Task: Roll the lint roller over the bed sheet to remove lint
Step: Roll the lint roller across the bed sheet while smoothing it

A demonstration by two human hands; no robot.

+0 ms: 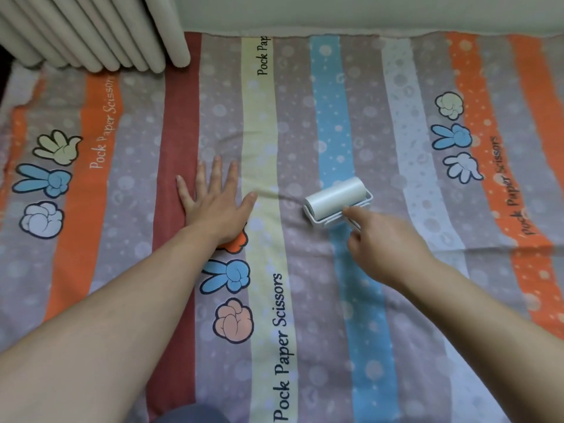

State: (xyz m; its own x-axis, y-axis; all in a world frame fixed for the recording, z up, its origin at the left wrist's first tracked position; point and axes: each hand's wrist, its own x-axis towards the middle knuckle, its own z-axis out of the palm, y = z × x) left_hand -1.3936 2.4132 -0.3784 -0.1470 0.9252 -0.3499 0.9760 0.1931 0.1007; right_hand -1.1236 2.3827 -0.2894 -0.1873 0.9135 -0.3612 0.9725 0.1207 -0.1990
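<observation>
Fingers (217, 174) spread, the left hand (215, 209) presses flat on the striped bed sheet (305, 315). The right hand (386, 250) curls round the handle of the white lint roller (337, 198), index finger stretched toward the drum. The roller rests on the sheet's blue stripe, well apart from the left hand.

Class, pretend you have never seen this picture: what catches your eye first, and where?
The bright striped bed sheet, printed with cartoon hands, fills the view. Right of centre a white lint roller rests on its blue stripe, held by the right hand. The left hand presses flat on the sheet left of centre.
</observation>
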